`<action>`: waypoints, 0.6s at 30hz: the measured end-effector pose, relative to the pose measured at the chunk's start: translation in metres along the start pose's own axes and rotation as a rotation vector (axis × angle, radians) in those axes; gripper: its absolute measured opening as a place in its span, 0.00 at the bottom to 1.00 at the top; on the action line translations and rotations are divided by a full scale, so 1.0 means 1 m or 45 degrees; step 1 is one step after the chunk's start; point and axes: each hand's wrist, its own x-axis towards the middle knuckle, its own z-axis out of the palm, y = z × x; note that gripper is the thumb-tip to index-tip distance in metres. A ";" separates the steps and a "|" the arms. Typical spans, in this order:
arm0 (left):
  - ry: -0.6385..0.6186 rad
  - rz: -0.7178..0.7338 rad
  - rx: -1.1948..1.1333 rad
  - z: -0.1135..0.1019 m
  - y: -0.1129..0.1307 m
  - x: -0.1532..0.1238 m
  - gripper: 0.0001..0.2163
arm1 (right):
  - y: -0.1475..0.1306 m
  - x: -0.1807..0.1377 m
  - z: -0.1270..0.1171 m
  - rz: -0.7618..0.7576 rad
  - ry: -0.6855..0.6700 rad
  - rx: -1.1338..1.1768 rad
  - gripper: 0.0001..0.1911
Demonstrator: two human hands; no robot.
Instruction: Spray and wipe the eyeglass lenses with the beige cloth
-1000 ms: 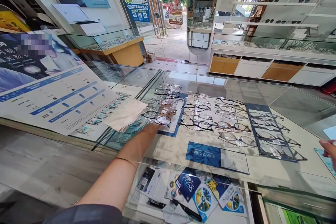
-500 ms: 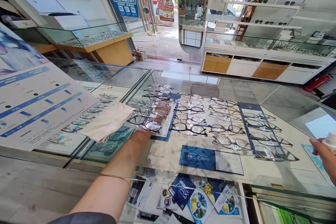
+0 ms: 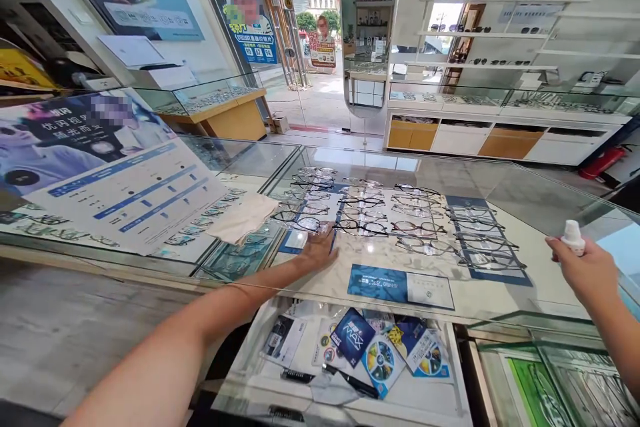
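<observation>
One long glass display case (image 3: 525,187) spans the scene in front of you, running from the near left to the far right. On its top at the left lies a big printed poster (image 3: 125,180), tilted away from you. Inside the case, several rows of eyeglass frames (image 3: 400,220) sit on a pale marbled base (image 3: 340,280), and a blue and white card (image 3: 400,283) lies just near of them. Below the near edge of the case, an open drawer (image 3: 463,380) holds a loose pile of leaflets (image 3: 380,353).

A cream cloth (image 3: 243,217) lies crumpled on the glass top, between the poster and the frames.

Your left hand (image 3: 317,250) reaches in from the near left and rests flat on the marbled base, fingers spread apart and gripping nothing. Its fingertips lie just near of the dark-rimmed pair (image 3: 300,221) at the near left corner of the rows; you cannot tell whether they touch it.

Your right hand (image 3: 587,273) is raised over the right end of the case, well apart from the frames, fingers curled tight around a small white bottle (image 3: 573,237) whose capped top stands upright above your fist.
</observation>
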 end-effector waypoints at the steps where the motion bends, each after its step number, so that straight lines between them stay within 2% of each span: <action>1: -0.007 0.000 0.011 0.001 0.007 -0.013 0.30 | -0.002 0.000 0.000 0.019 -0.024 0.028 0.20; 3: -0.064 0.045 0.018 -0.002 0.020 -0.040 0.31 | -0.006 -0.001 0.000 0.020 -0.044 0.065 0.21; 5: -0.192 0.128 0.008 -0.013 0.033 -0.069 0.31 | -0.009 -0.002 -0.001 -0.006 -0.052 0.085 0.22; 8: -0.437 0.178 -0.060 -0.045 0.053 -0.116 0.30 | -0.010 -0.002 -0.001 0.008 -0.071 0.081 0.22; 10: -0.578 0.240 -0.179 -0.079 0.065 -0.147 0.29 | -0.009 -0.001 -0.001 0.025 -0.082 0.059 0.22; 13: -0.617 0.428 -0.465 -0.146 0.083 -0.186 0.25 | -0.006 0.001 0.001 0.012 -0.097 0.038 0.21; 15: -0.651 0.545 -0.574 -0.195 0.092 -0.200 0.23 | -0.004 0.002 0.002 -0.016 -0.094 0.023 0.20; 17: -0.535 0.519 -0.551 -0.237 0.095 -0.197 0.25 | -0.003 0.003 0.002 -0.035 -0.082 0.004 0.20; 18: -0.426 0.489 -0.512 -0.254 0.093 -0.188 0.26 | -0.002 0.003 0.003 -0.041 -0.079 -0.001 0.20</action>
